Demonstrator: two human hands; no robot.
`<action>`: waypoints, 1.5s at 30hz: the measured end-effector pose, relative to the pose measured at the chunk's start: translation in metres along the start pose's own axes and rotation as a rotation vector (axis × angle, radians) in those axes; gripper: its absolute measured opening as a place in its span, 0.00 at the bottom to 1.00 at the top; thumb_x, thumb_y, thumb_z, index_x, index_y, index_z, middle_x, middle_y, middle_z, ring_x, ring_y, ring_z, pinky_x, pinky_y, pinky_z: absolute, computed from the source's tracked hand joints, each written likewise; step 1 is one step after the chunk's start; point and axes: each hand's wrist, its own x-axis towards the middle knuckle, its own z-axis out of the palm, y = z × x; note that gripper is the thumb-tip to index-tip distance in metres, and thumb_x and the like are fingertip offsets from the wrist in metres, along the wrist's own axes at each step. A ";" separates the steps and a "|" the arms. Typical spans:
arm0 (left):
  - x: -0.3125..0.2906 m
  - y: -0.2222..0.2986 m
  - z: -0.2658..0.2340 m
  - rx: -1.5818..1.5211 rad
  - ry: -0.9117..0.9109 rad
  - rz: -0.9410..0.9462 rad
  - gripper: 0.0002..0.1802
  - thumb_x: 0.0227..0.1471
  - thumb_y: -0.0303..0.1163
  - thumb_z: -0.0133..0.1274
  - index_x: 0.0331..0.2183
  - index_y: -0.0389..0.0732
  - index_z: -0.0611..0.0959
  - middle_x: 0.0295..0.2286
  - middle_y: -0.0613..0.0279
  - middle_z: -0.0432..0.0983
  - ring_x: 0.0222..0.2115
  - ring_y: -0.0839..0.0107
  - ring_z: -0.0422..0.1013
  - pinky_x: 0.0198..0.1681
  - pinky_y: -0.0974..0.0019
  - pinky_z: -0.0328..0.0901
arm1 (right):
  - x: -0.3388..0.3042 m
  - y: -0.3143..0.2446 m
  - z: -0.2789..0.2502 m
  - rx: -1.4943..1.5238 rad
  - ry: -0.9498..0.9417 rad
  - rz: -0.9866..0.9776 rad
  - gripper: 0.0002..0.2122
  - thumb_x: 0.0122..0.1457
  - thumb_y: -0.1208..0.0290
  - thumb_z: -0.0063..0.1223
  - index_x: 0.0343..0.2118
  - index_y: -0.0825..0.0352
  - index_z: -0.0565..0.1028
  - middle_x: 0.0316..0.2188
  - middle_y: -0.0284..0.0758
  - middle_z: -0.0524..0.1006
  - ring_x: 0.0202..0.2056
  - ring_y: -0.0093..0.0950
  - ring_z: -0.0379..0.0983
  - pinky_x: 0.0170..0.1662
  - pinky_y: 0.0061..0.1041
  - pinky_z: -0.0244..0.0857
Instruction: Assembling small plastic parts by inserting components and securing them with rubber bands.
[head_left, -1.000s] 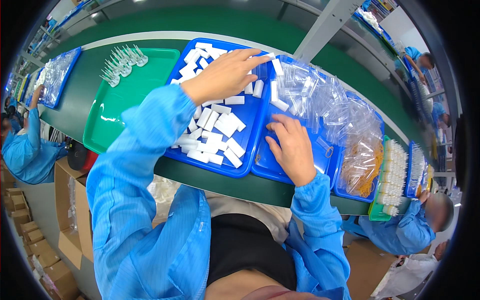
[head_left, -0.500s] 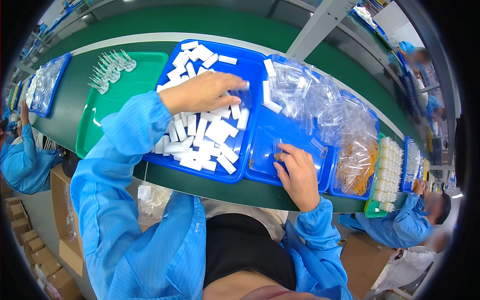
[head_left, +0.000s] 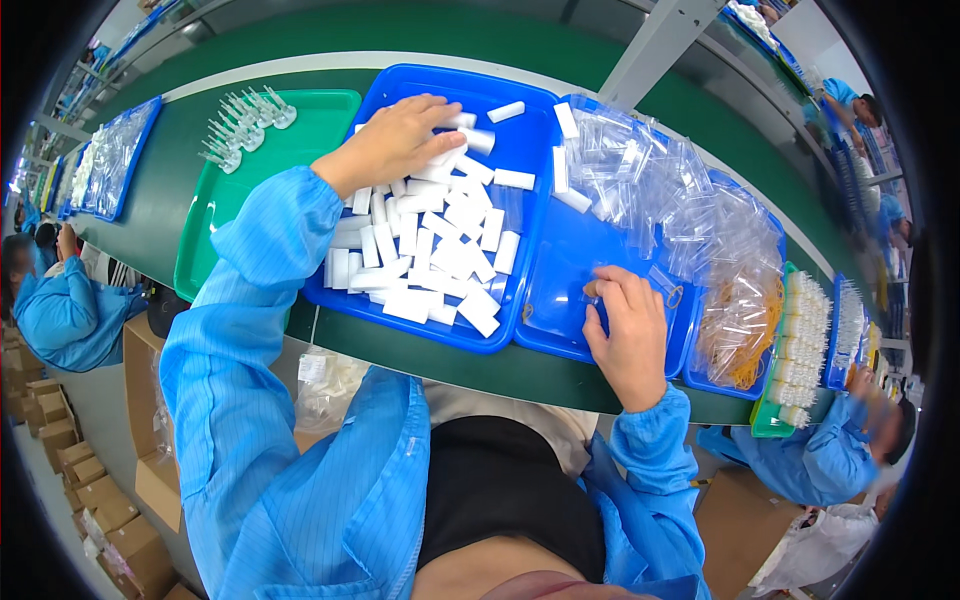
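My left hand (head_left: 400, 138) reaches over the far left part of a blue tray (head_left: 535, 110), its fingers stretched out and resting on white blocks (head_left: 440, 255). The blocks lie in a loose heap, mostly toward the near side. A clear plastic piece (head_left: 509, 207) is by that tray's right wall. My right hand (head_left: 628, 325) is above a second blue tray (head_left: 560, 262), with bent fingers and thumb drawn together at a small clear plastic piece (head_left: 592, 280), hard to make out. Beside it lies a rubber band (head_left: 674, 297).
A green tray (head_left: 215, 222) at left holds clear stemmed parts (head_left: 250, 120). Clear plastic sleeves (head_left: 625, 165) pile up on the right, near yellow rubber bands (head_left: 745, 350) and a green tray of pale parts (head_left: 800, 340). A metal post (head_left: 655, 50) rises behind. Co-workers sit on both sides.
My left hand has moved away and to the left across the white blocks, exposing bare tray at the far right. My right hand has shifted slightly right. The whole view has shifted a little.
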 end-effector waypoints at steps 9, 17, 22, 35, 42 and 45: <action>-0.048 -0.008 -0.099 -0.159 0.216 -0.010 0.11 0.59 0.34 0.53 0.41 0.38 0.80 0.39 0.51 0.77 0.39 0.52 0.74 0.42 0.56 0.69 | 0.012 -0.002 -0.004 0.039 -0.031 0.144 0.14 0.50 0.76 0.63 0.40 0.67 0.74 0.39 0.41 0.74 0.41 0.42 0.72 0.44 0.36 0.67; -0.151 -0.064 -0.138 0.241 -0.058 -0.540 0.07 0.53 0.33 0.57 0.34 0.43 0.81 0.34 0.58 0.79 0.33 0.58 0.77 0.35 0.56 0.70 | 0.073 -0.015 -0.006 -0.045 0.123 -0.254 0.07 0.54 0.78 0.58 0.37 0.66 0.77 0.33 0.36 0.76 0.37 0.36 0.71 0.40 0.33 0.62; -0.149 -0.109 -0.096 0.573 0.134 -0.381 0.09 0.52 0.34 0.58 0.36 0.43 0.78 0.34 0.57 0.75 0.36 0.57 0.76 0.35 0.54 0.72 | 0.149 -0.011 0.027 -0.187 0.080 -0.525 0.08 0.52 0.79 0.55 0.35 0.63 0.80 0.34 0.34 0.78 0.40 0.33 0.72 0.44 0.33 0.62; -0.159 -0.096 -0.093 0.559 0.164 -0.533 0.09 0.51 0.24 0.52 0.37 0.41 0.77 0.35 0.53 0.75 0.33 0.54 0.77 0.33 0.55 0.72 | 0.169 -0.010 0.062 -0.209 -0.060 -0.511 0.14 0.50 0.80 0.58 0.41 0.63 0.80 0.32 0.37 0.78 0.36 0.35 0.73 0.43 0.33 0.65; -0.176 -0.003 -0.092 -0.078 0.506 -0.437 0.12 0.50 0.21 0.59 0.40 0.39 0.83 0.34 0.59 0.75 0.31 0.66 0.74 0.35 0.67 0.70 | 0.156 -0.009 0.050 -0.014 -0.017 -0.470 0.15 0.52 0.77 0.59 0.44 0.63 0.77 0.34 0.40 0.80 0.37 0.36 0.77 0.38 0.33 0.72; -0.171 0.070 -0.086 -0.346 0.552 -0.355 0.15 0.46 0.15 0.59 0.39 0.37 0.83 0.36 0.59 0.74 0.35 0.68 0.73 0.37 0.70 0.70 | 0.130 -0.018 0.028 0.422 -0.055 -0.232 0.12 0.53 0.78 0.57 0.42 0.66 0.76 0.33 0.40 0.79 0.33 0.36 0.77 0.36 0.30 0.72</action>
